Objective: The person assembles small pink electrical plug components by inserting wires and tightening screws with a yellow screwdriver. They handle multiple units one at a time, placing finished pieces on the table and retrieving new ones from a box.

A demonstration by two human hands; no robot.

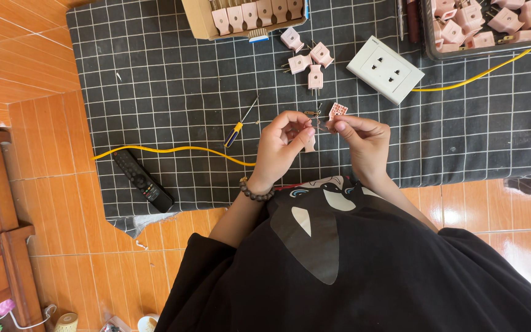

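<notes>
Black sleeves nearest; my left hand (284,144) and right hand (364,138) both pinch small pink plug part (337,110) (screwdriver (241,123) lies beside).

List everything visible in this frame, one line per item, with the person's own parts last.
mat: one, dark grey with white grid, on orange tile floor
loose plug parts: four, pink, mat top centre
cardboard box: one, holding pink parts, top edge
tray: one, dark, full of pink parts, top right
wall socket: one, white, on a yellow cable
screwdriver: one, yellow-blue handle
remote: one, black, mat's left edge
left hand: beaded bracelet, fingers on a small pink part
right hand: fingers on the same part
</notes>
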